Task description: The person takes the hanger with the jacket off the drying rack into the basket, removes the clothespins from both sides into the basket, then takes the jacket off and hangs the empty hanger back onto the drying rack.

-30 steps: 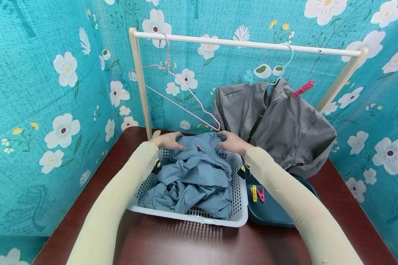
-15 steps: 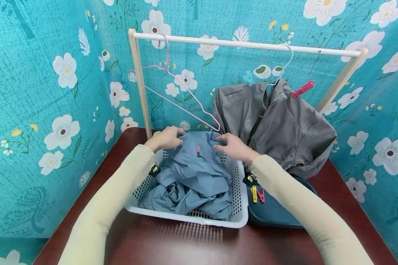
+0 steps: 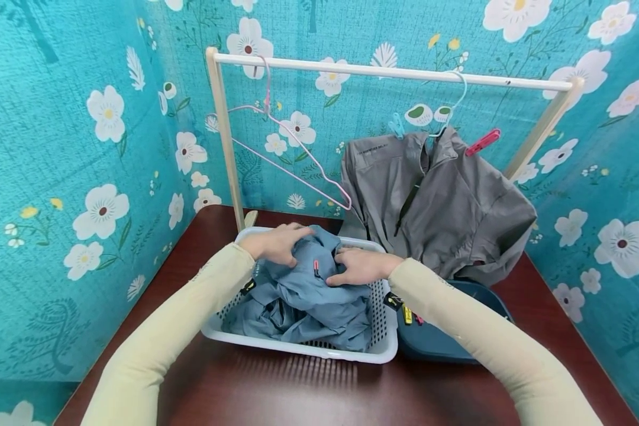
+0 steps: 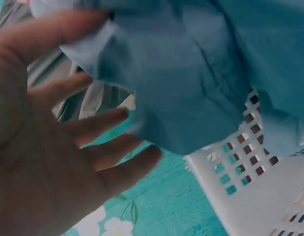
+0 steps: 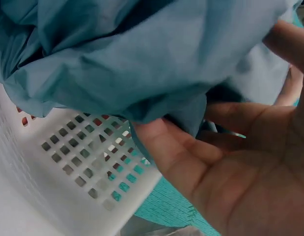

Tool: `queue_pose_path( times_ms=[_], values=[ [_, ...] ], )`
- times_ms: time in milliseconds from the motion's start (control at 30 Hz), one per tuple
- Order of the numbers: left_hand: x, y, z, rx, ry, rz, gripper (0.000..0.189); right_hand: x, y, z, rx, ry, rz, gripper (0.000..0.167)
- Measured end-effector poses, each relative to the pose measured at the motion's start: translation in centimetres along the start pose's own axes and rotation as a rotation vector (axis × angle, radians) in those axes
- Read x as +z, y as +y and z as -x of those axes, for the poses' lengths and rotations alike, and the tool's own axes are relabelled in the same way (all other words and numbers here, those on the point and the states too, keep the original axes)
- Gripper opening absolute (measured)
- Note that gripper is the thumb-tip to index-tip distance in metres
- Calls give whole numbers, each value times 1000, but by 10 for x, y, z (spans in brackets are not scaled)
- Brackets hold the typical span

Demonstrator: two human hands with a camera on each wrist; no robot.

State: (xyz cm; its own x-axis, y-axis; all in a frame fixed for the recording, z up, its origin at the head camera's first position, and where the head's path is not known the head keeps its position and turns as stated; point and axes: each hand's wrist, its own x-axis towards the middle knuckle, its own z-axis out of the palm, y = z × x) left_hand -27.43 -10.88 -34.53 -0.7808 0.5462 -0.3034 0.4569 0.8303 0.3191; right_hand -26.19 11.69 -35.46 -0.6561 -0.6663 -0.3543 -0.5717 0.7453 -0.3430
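A crumpled blue-grey garment (image 3: 314,296) with a small red-and-black tab lies heaped in a white perforated plastic basket (image 3: 298,343). My left hand (image 3: 277,242) is at its upper left edge; in the left wrist view the fingers (image 4: 110,160) are spread, with the thumb over the cloth. On the other side my right hand (image 3: 362,266) holds the garment, its fingers bent into a fold, as the right wrist view shows. There the cloth hides some fingertips and the thumb tip.
Behind the basket stands a rack with a white bar (image 3: 351,70). A pink hanger (image 3: 303,145) and a grey jacket (image 3: 415,201) on a light-blue hanger hang there, with blue and pink clips at the jacket. A dark blue tray (image 3: 442,337) holds yellow and pink clips.
Both hands have come down and nearer with the upper part of the garment, which is now more bunched. The basket's far rim has come into view. The left fingers are spread.
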Motion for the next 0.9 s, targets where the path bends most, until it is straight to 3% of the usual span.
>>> queue_pose_path(
  times_ms=[200,433,567,667,800,900],
  values=[
    [15,3,-11,-49,-224,-44,80,2,-1,-12,25,-105,13,49],
    [33,0,-22,-73,-314,-64,82,8,-5,-21,76,-232,1,37],
    [31,-3,-21,-56,-346,-29,81,10,-6,-21,73,-263,28,35],
    [14,-8,-17,-51,-304,35,69,11,-6,-21,82,-254,52,36],
    [-10,-20,-21,-56,-87,59,46,12,-6,-19,87,-232,80,36],
    [-12,-32,-33,-100,39,53,51,13,-7,-17,71,-220,96,39]
  ],
)
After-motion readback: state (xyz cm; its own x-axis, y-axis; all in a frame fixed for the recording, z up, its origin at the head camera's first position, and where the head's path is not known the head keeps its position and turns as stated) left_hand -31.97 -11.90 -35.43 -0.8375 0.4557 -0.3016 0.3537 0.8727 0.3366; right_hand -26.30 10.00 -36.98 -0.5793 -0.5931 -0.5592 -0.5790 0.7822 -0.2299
